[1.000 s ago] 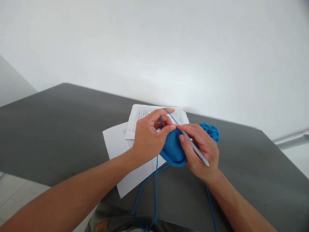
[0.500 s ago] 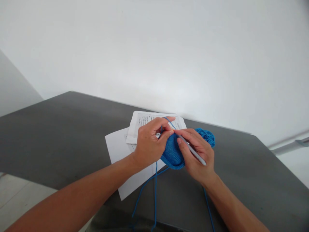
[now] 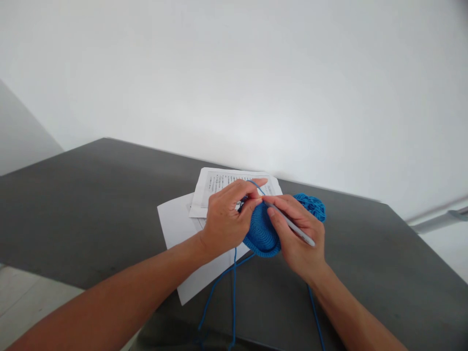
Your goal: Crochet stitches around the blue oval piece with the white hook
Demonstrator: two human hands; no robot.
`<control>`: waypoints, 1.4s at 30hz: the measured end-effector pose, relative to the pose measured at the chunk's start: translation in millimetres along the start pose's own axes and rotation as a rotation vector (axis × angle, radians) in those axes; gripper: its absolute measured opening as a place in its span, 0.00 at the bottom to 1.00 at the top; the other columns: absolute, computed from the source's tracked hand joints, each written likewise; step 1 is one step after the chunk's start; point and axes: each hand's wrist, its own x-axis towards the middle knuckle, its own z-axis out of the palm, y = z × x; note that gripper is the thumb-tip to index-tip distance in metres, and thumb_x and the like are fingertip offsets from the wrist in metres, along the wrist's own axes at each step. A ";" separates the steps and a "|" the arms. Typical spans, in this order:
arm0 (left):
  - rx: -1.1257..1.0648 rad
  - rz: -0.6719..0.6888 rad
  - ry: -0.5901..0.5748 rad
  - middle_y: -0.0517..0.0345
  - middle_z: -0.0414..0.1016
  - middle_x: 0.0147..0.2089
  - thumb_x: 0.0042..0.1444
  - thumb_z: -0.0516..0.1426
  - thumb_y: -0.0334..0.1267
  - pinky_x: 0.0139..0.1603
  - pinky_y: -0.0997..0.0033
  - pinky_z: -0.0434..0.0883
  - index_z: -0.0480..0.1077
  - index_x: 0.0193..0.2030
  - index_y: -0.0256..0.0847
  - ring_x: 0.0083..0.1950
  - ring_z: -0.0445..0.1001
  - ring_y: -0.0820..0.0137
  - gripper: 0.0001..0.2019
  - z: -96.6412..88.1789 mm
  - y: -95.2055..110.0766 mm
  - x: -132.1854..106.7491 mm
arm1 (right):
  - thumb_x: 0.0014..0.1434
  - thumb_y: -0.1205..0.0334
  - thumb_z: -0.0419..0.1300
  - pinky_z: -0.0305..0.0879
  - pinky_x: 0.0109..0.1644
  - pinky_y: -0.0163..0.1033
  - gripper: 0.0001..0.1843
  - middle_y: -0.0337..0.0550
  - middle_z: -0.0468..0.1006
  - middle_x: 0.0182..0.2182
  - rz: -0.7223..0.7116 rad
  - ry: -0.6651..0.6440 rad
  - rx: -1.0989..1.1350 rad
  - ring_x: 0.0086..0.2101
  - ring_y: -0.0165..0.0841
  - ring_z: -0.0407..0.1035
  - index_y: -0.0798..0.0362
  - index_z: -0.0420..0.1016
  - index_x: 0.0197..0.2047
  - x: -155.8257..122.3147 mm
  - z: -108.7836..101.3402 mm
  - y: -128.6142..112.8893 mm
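Note:
A round blue crochet piece (image 3: 262, 231) with a raised rim hangs between my hands. My left hand (image 3: 230, 209) pinches its upper edge between thumb and fingers, and a strand of blue yarn (image 3: 256, 185) runs over the raised index finger. In my right hand (image 3: 302, 234) is a grey-handled crochet hook (image 3: 292, 225), held like a pen. The hook's tip meets the work at the left fingertips, where the stitch itself is hidden. Loose yarn strands hang below the piece towards the table's front edge.
A tangled blue yarn bundle (image 3: 310, 205) lies behind my right hand on the dark grey table (image 3: 120, 209). Under and behind the work are a printed sheet (image 3: 200, 202) and a white paper (image 3: 193, 273). A white wall (image 3: 234, 87) rises behind the table.
The outer end of the crochet hook has tipped slightly up and to the right. Both hands keep nearly the same place and the same grip.

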 end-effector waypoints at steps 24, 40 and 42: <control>-0.487 -0.707 -0.294 0.64 0.75 0.29 0.46 0.68 0.29 0.41 0.69 0.68 0.73 0.50 0.31 0.32 0.72 0.74 0.22 -25.9 -12.8 37.7 | 0.65 0.76 0.61 0.76 0.43 0.37 0.28 0.49 0.77 0.45 -0.420 -0.065 -0.243 0.39 0.32 0.75 0.49 0.74 0.66 -2.3 7.0 15.7; -0.352 -0.655 -0.255 0.62 0.78 0.31 0.51 0.66 0.28 0.41 0.67 0.68 0.73 0.52 0.34 0.33 0.73 0.72 0.20 -21.9 -15.3 28.8 | 0.65 0.75 0.62 0.78 0.52 0.38 0.19 0.51 0.81 0.43 -0.508 -0.090 -0.388 0.44 0.35 0.79 0.55 0.73 0.58 -2.3 9.4 13.1; -0.346 -0.684 -0.285 0.63 0.77 0.29 0.51 0.65 0.26 0.40 0.68 0.68 0.72 0.53 0.32 0.33 0.73 0.72 0.20 -24.3 -14.1 31.1 | 0.66 0.73 0.61 0.79 0.49 0.37 0.16 0.49 0.81 0.43 -0.458 -0.088 -0.367 0.44 0.35 0.80 0.53 0.72 0.56 -4.1 10.4 14.0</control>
